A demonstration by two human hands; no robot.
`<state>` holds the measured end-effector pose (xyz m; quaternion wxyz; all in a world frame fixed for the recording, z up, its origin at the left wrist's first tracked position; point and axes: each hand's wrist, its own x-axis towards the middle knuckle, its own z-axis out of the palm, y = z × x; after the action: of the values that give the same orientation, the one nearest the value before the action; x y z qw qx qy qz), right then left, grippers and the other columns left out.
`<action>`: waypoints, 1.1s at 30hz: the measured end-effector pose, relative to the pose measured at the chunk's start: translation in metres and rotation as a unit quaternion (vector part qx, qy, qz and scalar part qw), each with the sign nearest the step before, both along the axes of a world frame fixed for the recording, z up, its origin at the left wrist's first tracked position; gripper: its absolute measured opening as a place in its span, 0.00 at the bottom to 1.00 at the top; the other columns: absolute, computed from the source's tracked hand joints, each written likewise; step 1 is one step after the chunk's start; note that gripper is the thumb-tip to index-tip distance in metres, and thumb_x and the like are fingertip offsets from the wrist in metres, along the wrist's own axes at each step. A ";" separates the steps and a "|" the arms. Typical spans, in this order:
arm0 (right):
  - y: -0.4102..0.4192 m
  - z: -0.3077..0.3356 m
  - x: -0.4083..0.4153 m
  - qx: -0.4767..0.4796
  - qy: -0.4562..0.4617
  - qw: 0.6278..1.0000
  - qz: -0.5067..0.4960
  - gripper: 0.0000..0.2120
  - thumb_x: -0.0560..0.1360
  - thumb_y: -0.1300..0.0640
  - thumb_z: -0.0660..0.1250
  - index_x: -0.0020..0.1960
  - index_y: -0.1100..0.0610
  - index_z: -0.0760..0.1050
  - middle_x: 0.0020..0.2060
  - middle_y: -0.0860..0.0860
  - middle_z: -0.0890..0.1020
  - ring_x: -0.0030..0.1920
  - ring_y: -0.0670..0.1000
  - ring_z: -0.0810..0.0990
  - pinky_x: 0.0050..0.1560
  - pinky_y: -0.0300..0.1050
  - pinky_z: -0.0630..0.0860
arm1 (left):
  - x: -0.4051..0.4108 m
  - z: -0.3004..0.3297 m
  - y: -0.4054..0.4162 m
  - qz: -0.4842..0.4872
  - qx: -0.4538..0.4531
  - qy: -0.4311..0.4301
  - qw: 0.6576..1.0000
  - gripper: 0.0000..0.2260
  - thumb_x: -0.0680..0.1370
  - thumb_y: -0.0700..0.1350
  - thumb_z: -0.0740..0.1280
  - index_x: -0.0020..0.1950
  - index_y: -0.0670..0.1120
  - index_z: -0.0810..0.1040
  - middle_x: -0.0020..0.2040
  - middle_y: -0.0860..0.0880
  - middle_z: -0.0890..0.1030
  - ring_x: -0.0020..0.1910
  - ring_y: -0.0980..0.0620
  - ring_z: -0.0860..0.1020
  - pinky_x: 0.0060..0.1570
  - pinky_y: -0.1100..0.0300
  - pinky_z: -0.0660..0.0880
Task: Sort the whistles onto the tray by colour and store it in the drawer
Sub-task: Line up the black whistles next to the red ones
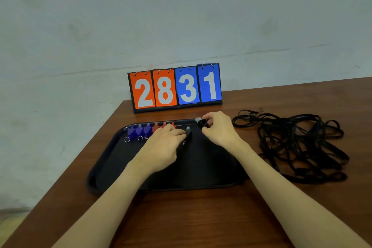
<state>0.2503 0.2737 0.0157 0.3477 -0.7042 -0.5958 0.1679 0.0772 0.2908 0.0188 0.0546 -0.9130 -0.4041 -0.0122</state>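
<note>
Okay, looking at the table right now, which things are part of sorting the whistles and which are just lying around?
Part of the job:
black tray
blue whistles
red whistles
black whistle in the left hand
second black whistle in the right hand

Just lying about:
flip scoreboard showing 2831
tangle of black cords

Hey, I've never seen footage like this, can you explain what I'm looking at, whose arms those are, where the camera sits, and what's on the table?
There is one picture, taken by a camera worn on a person's head, looking forward and down, so the two bare arms are that person's own. On the brown table lies a black tray. Along its far edge stand blue whistles, then red whistles. The left hand holds a black whistle at the tray, and the right hand pinches another black whistle in its fingers. A tangle of black cords lies to the right, and a flip scoreboard reading 28 and 31 stands behind.
</note>
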 end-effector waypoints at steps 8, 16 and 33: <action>0.006 -0.003 -0.005 -0.051 0.062 0.997 0.017 0.24 0.74 0.60 0.71 0.68 0.61 0.71 0.57 0.57 0.81 0.57 0.52 0.80 0.59 0.44 0.74 | 0.001 -0.004 0.006 0.034 0.036 0.010 0.999 0.27 0.78 0.39 0.62 0.76 0.48 0.61 0.75 0.51 0.64 0.72 0.49 0.60 0.71 0.53 0.60; 0.015 -0.017 -0.008 -0.069 -0.063 0.995 0.024 0.16 0.76 0.48 0.67 0.58 0.57 0.80 0.52 0.54 0.81 0.56 0.54 0.77 0.61 0.50 0.73 | 0.000 -0.006 0.008 0.046 0.029 -0.007 0.998 0.28 0.78 0.38 0.62 0.77 0.49 0.60 0.76 0.51 0.62 0.75 0.50 0.58 0.74 0.51 0.56; -0.002 -0.006 -0.015 -0.114 -0.275 0.942 0.156 0.22 0.80 0.57 0.59 0.74 0.56 0.63 0.74 0.52 0.64 0.71 0.58 0.65 0.69 0.56 0.66 | 0.000 -0.009 0.010 0.041 0.016 -0.008 0.999 0.30 0.77 0.37 0.61 0.78 0.49 0.56 0.77 0.52 0.59 0.75 0.51 0.56 0.74 0.52 0.55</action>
<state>0.2357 0.2717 0.0097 0.0567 -0.6562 -0.7475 0.0866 0.0773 0.3007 0.0096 0.0662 -0.8945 -0.4415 -0.0241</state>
